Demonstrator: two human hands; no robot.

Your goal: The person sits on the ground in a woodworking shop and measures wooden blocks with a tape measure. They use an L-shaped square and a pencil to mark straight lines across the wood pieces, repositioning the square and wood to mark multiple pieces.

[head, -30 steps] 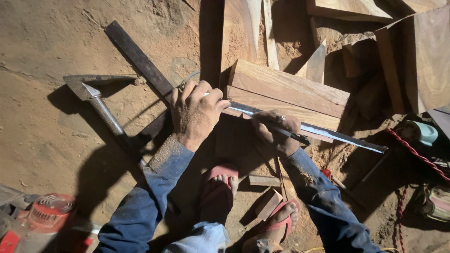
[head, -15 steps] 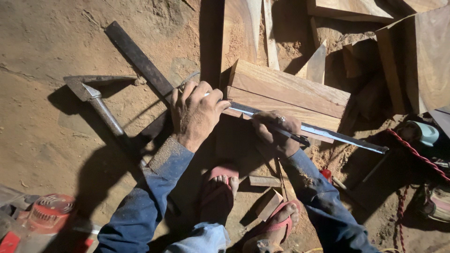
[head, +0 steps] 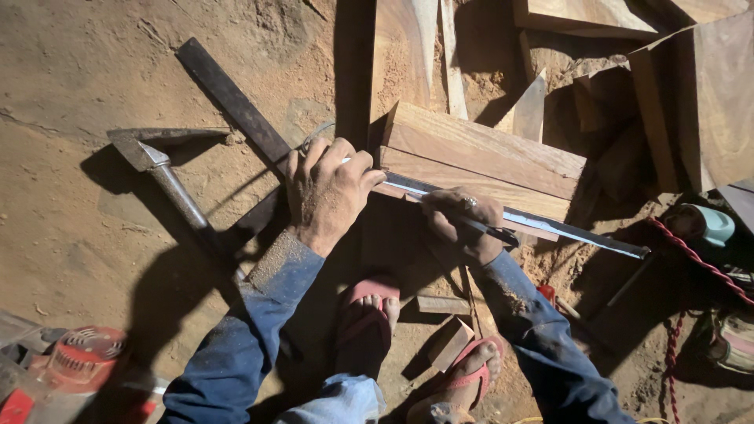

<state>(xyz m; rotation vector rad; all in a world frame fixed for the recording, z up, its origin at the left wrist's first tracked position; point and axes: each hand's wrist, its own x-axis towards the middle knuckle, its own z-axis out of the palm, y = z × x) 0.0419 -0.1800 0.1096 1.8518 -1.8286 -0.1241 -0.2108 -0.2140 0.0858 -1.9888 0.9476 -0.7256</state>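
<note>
With the left hand (head: 330, 192) pressing fingers closed over the metal straightedge (head: 550, 226) on the wooden block (head: 479, 161) and the right hand (head: 463, 224) pinching a pencil (head: 491, 230) beside it, a shifting straightedge would likely skew the line.

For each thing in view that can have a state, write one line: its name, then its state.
Left hand: pressing the metal ruler down.
Right hand: gripping a pen against the ruler.
Wooden plank: lying flat under the ruler.
Hammer: lying on the ground, untouched.
</note>
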